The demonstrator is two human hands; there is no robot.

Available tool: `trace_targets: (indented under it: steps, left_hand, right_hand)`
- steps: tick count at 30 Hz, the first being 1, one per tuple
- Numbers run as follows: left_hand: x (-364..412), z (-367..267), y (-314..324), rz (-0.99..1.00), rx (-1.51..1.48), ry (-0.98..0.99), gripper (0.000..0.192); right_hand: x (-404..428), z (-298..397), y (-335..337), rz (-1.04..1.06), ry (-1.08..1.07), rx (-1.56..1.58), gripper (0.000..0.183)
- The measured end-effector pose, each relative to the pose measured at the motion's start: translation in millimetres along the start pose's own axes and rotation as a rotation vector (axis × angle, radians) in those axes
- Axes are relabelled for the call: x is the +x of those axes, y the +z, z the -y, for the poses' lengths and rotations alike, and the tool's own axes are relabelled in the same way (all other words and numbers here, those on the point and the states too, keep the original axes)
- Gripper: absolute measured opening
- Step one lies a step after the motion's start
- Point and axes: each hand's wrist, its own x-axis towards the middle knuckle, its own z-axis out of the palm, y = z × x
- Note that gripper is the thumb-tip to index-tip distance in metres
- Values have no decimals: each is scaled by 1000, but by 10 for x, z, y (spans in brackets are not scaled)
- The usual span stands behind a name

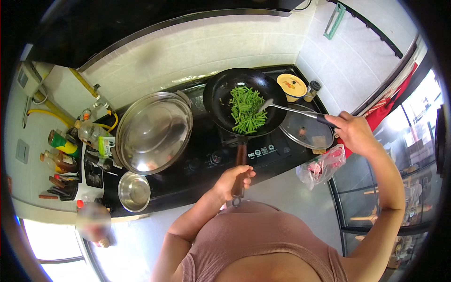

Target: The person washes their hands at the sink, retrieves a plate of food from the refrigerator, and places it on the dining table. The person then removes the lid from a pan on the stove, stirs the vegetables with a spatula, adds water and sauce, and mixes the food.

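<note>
A black wok (218,91) sits on the stove, holding cut green beans (246,109). My left hand (235,179) is closed around the wok's brown wooden handle (241,155), near its ringed end. In my right hand (352,132) is the black grip of a metal spatula (292,110), which reaches in over the wok's right rim. The spatula's head touches the beans at their right side, its edge partly hidden among them. A glass lid (303,127) lies to the right of the wok, beneath the spatula's shaft.
A large lidded steel pot (153,134) stands left of the wok, with a steel bowl (134,192) near the front edge. Bottles (63,142) crowd the far left. A yellow lidded enamel pot (291,85) and a spice jar (312,91) stand back right; a plastic bag (322,167) hangs at the front right.
</note>
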Motion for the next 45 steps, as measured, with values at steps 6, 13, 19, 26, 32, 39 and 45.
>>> trace_targets:
  steps: [6,13,19,26,32,39,45]
  left_hand:
    - [-47,10,-8,1,21,1,16]
    - [-21,42,14,21,47,3,19]
    - [-28,128,41,0,-60,65,26]
    - [-99,265,22,43,-257,186,31]
    - [-382,536,-84,54,-172,269,43]
    - [-1390,876,-987,-151,295,501,33]
    - [-2564,434,-1749,-999,13,879,15]
  right_hand:
    - [-34,136,-121,163,13,190,38]
    - [340,197,484,-56,44,219,34]
    - [583,121,906,-168,22,200,32]
    - [235,-196,734,-93,-29,232,38]
    - [258,-132,1200,-298,-88,216,42]
    - [-279,30,1532,-249,-15,241,49]
    - [-222,242,1589,-165,170,219,53]
